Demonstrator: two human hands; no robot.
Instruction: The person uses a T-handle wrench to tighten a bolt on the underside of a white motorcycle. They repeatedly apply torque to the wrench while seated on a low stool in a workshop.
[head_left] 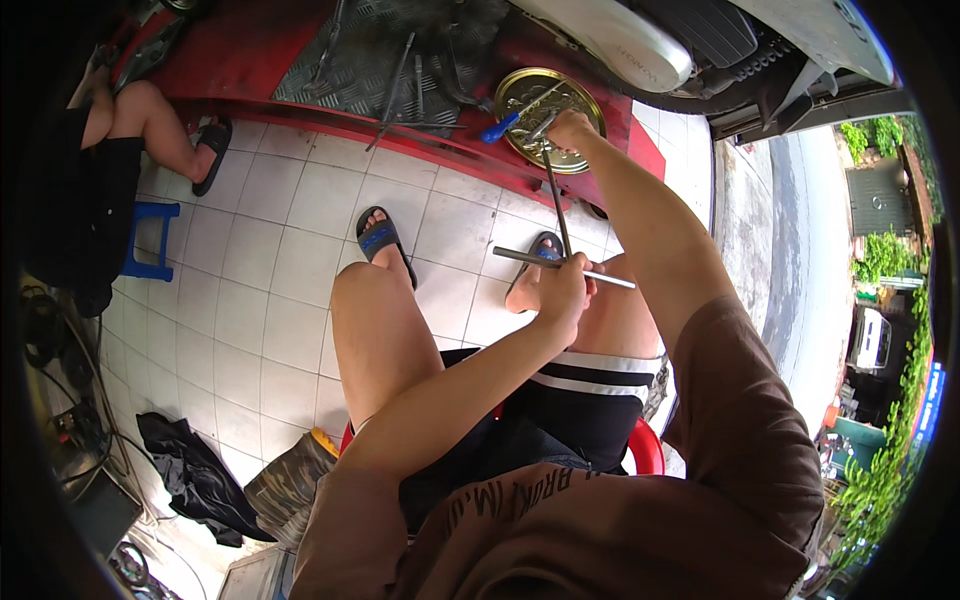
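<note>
My left hand (566, 296) is closed round a T-handle wrench (556, 205) where its crossbar meets the shaft, above my right knee. The long shaft points away from me, and its tip reaches the near rim of a round gold-coloured tray (508, 92). Over the tray's right side, my right hand (572, 130) has its fingers drawn together beside a small silvery metal piece (543, 126). What those fingers grip is too small to make out. A screwdriver with a blue handle (497, 129) lies across the tray, its handle over the left rim.
A red lift platform (235, 62) carries a metal tread plate (330, 85) with several tools. A motorcycle (620, 45) stands at the upper right. Another person's leg (160, 120) and a blue stool (153, 240) are at left. Black cloth (195, 475) lies on the tiles.
</note>
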